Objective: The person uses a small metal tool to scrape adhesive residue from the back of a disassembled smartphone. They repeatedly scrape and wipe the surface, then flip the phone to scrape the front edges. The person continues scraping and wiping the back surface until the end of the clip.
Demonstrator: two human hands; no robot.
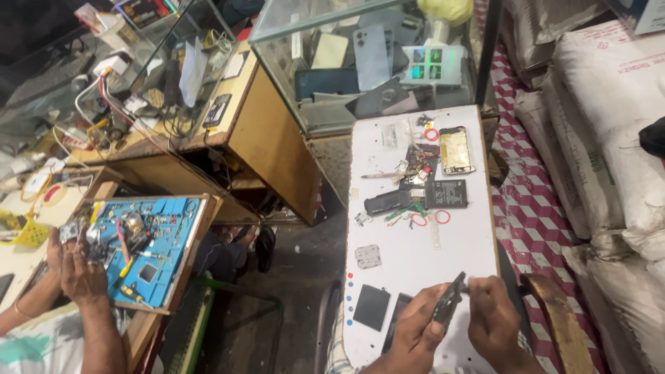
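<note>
My left hand (414, 331) and my right hand (493, 310) meet over the near end of a white board (415, 257), both gripping one thin dark phone part (449, 299) tilted between them. Just left of my left hand lie a black square piece (372, 306) and a dark slim phone frame (396, 317). Farther up the board sit a black battery (446, 193), a dark oblong module (388, 202), a phone shell with a gold-coloured inside (456, 149), a small perforated metal plate (368, 256) and several red rings and loose wires.
Another person's hands (75, 266) work at the lower left beside a blue repair mat (158, 242) covered with tools. A glass case (367, 55) with phones stands behind the board. White sacks (609, 125) are stacked at the right, over a red-and-white patterned cloth (533, 208).
</note>
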